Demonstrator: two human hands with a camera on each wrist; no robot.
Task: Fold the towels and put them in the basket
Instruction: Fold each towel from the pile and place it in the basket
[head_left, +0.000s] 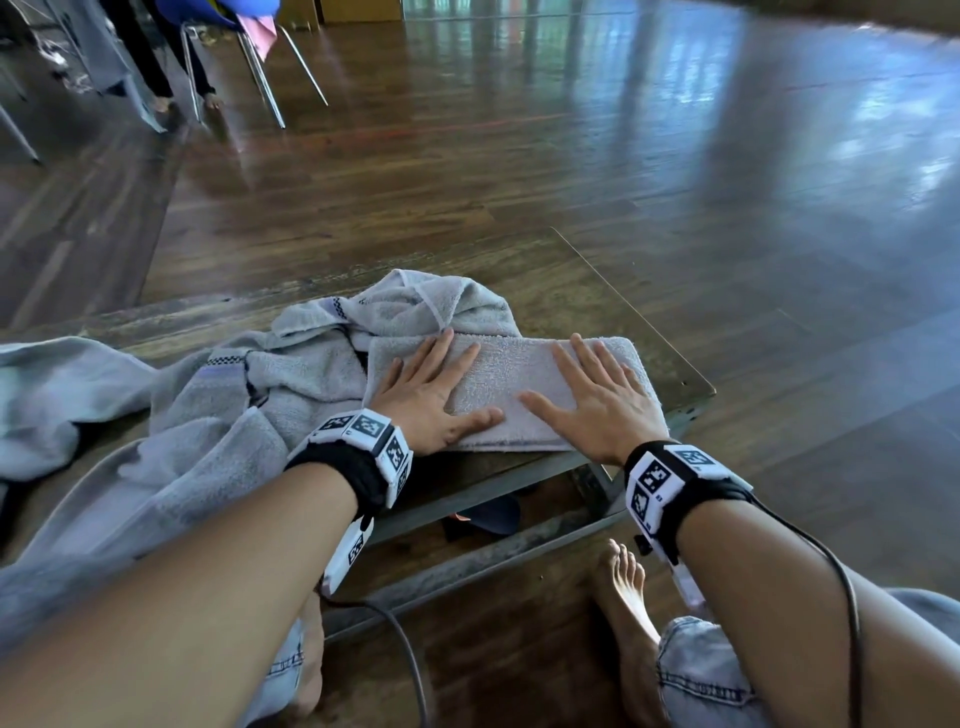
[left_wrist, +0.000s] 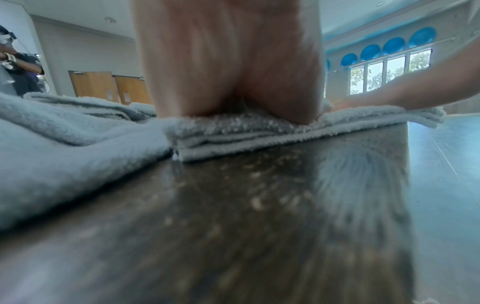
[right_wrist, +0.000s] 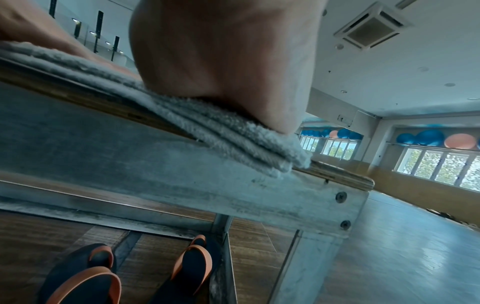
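Observation:
A grey towel (head_left: 511, 374) folded into a long rectangle lies at the right end of a low wooden table (head_left: 613, 296). My left hand (head_left: 434, 387) presses flat on its left half with fingers spread. Flat on the right half lies my right hand (head_left: 597, 395), fingers also straight. The left wrist view shows the folded towel (left_wrist: 259, 133) in layers under my palm (left_wrist: 228, 61). In the right wrist view the towel's stacked edges (right_wrist: 233, 139) overhang the table's front edge. Several loose grey towels (head_left: 249, 374) lie crumpled to the left. No basket is in view.
More grey cloth (head_left: 52, 389) drapes over the table's left end and my lap. Black and orange sandals (right_wrist: 103, 273) sit under the table beside its metal frame (right_wrist: 233, 189). My bare feet (head_left: 623, 587) rest on the wooden floor. Chairs and another person's legs (head_left: 150, 57) stand far left.

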